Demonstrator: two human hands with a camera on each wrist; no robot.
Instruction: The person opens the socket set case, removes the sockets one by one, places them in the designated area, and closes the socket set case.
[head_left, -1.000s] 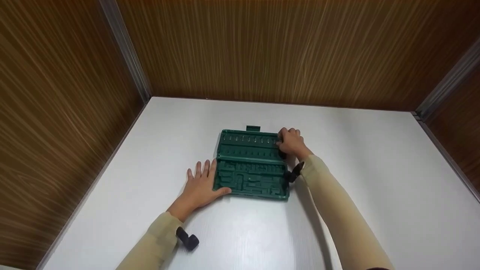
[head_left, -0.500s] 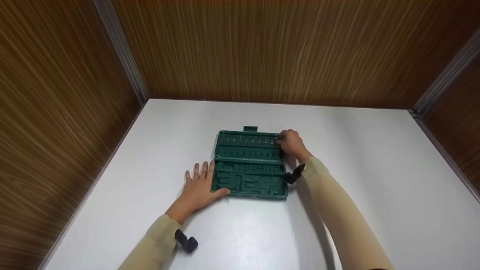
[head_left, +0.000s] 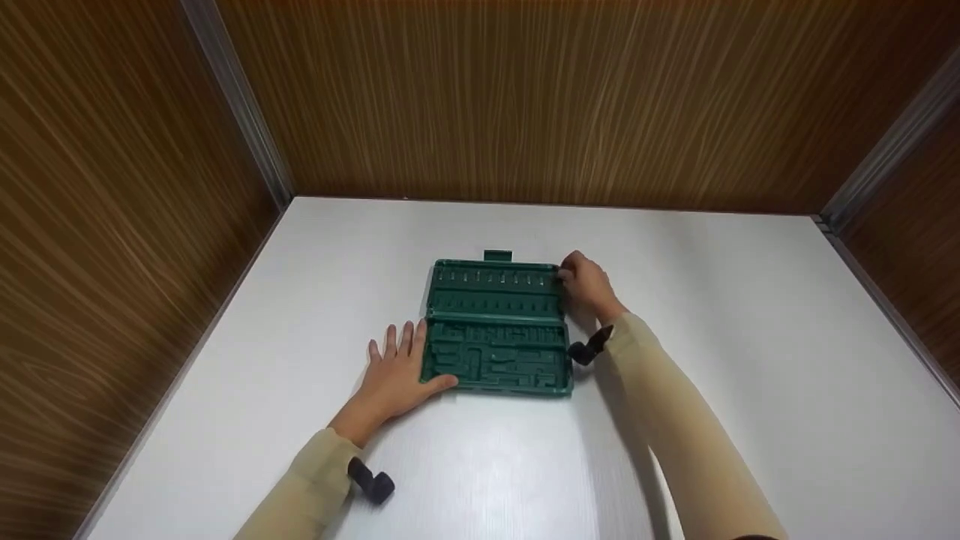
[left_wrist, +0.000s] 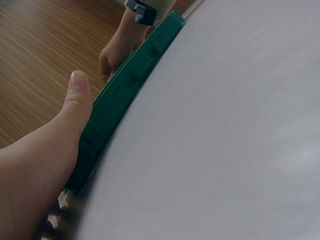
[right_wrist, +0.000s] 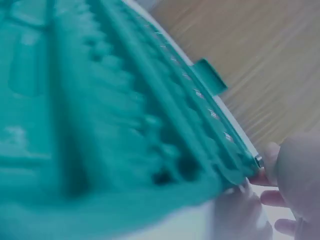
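A green plastic tool case (head_left: 495,326) lies open and flat on the white table (head_left: 712,337), its moulded slots showing no tools. My left hand (head_left: 397,371) lies flat on the table at the case's near left corner, thumb against its front edge (left_wrist: 120,100). My right hand (head_left: 585,283) has curled fingers gripping the far right corner of the case lid (right_wrist: 235,170). A small green latch tab (head_left: 498,256) sticks out from the far edge.
Wood-grain walls (head_left: 525,97) close in the table on the left, back and right, with metal strips in the corners. Black wrist-camera mounts (head_left: 370,482) sit on both sleeves. White table surface surrounds the case on all sides.
The right hand has slid a little further along the lid's right edge to its far corner. The left hand and case stay almost as they were.
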